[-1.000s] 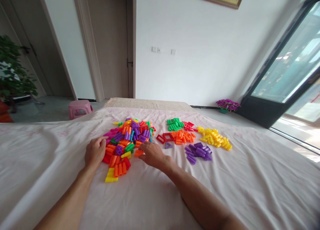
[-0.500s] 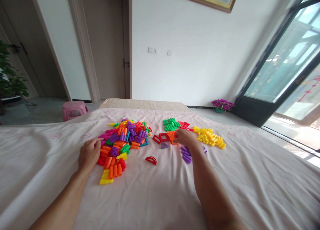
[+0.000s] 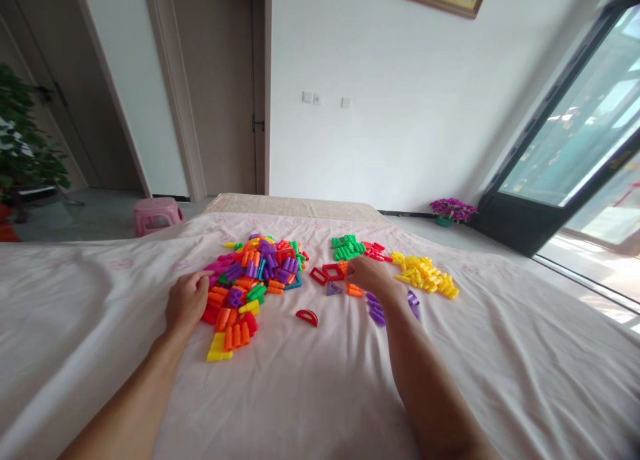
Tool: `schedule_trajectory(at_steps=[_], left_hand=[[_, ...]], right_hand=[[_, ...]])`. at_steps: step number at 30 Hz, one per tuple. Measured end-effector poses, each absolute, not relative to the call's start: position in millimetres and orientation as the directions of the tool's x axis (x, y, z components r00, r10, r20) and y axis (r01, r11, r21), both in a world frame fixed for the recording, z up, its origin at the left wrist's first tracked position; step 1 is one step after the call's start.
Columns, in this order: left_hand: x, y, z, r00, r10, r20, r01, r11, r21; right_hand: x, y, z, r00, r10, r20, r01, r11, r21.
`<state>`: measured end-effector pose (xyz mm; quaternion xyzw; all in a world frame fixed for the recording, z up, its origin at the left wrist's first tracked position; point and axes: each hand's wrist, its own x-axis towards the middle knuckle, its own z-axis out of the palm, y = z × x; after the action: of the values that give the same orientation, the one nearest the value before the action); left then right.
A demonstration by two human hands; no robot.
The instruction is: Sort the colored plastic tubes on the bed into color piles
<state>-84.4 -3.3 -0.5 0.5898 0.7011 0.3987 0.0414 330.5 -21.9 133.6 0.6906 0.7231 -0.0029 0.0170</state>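
Observation:
At the left edge of a mixed pile of plastic building blocks (image 3: 265,263), my left hand (image 3: 186,303) is curled, its fingertips against pink blocks (image 3: 219,265). Whatever lies between those fingers is hidden. My right hand (image 3: 371,277) is closed and low over a small group of orange blocks (image 3: 355,291); its fingertips are mostly out of sight. Beside it on the left lie red rectangular frames (image 3: 319,276) and a purple triangle (image 3: 334,289). Purple blocks (image 3: 375,309) lie below the right wrist, partly covered by the forearm.
Green blocks (image 3: 347,248), red pieces (image 3: 376,252) and yellow blocks (image 3: 427,277) lie in separate groups beyond and right of my right hand. A red half-round piece (image 3: 307,317) sits alone on the wrinkled bedsheet (image 3: 300,393). A pink stool (image 3: 159,215) stands left behind.
The view has shifted slightly. My right hand has moved slightly left relative to the blocks, showing an orange block below it. My left hand stays at the pile's edge.

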Motion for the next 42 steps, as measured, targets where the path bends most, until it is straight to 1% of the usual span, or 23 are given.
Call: schedule_trajectory(at_steps=[2,4,7,10,13,16,20,23,26,28,32,35,38,40,42], left_hand=[[-84.4,-3.5,-0.3,-0.304,0.859,0.411,0.792,-0.011,0.61],[-84.0,-3.7,-0.1,-0.308,0.86,0.406,0.788,-0.008,0.615],[-82.7,-4.4,0.7,-0.313,0.858,0.407,0.781,-0.011,0.624],[-81.4,-5.4,2.2,-0.316,0.856,0.41,0.783,-0.008,0.622],[-80.4,-6.3,3.9,-0.315,0.854,0.415,0.786,-0.01,0.618],[-79.9,-6.9,5.4,-0.317,0.856,0.408,0.787,-0.002,0.617],[-79.8,-7.3,6.2,-0.313,0.859,0.405,0.787,-0.004,0.617],[-80.5,-6.9,5.2,-0.313,0.86,0.403,0.793,0.003,0.609],[-82.1,-5.5,3.0,-0.311,0.865,0.395,0.798,0.012,0.602],[-83.1,-4.4,1.4,-0.308,0.867,0.393,0.798,0.01,0.603],[-84.5,-3.0,-0.5,-0.3,0.869,0.393,0.8,0.005,0.6],[-85.5,-2.6,-1.2,-0.303,0.871,0.387,0.8,0.012,0.6],[-86.5,-1.9,-2.1,-0.304,0.873,0.38,0.803,0.02,0.595],[-86.8,-1.4,-2.4,-0.308,0.876,0.372,0.802,0.028,0.596],[-86.6,-1.1,-2.3,-0.31,0.878,0.365,0.801,0.035,0.598]], right_hand=[[310.9,-26.6,130.6,-0.148,0.989,-0.006,0.989,0.148,-0.029],[286.8,-31.7,122.8,-0.304,0.953,0.023,0.948,0.304,-0.097],[249.6,-41.9,105.2,-0.52,0.851,0.073,0.824,0.523,-0.218],[219.7,-55.7,88.2,-0.668,0.729,0.149,0.669,0.676,-0.308],[200.5,-68.1,75.5,-0.773,0.598,0.214,0.527,0.792,-0.308],[189.2,-73.0,64.8,-0.804,0.559,0.203,0.51,0.824,-0.247],[182.1,-70.4,53.6,-0.77,0.606,0.199,0.579,0.795,-0.179],[183.2,-69.4,53.6,-0.729,0.657,0.191,0.635,0.754,-0.167],[190.7,-70.2,63.6,-0.684,0.705,0.187,0.681,0.709,-0.184],[199.1,-69.2,74.4,-0.646,0.74,0.186,0.704,0.672,-0.23],[224.5,-56.8,95.3,-0.548,0.816,0.181,0.729,0.573,-0.374],[250.6,-37.7,102.6,-0.436,0.87,0.229,0.723,0.49,-0.487],[283.4,-13.3,103.1,-0.238,0.938,0.253,0.718,0.345,-0.605],[309.3,3.8,101.7,-0.063,0.966,0.252,0.725,0.218,-0.654],[337.5,19.7,99.3,0.118,0.964,0.238,0.718,0.083,-0.691]])
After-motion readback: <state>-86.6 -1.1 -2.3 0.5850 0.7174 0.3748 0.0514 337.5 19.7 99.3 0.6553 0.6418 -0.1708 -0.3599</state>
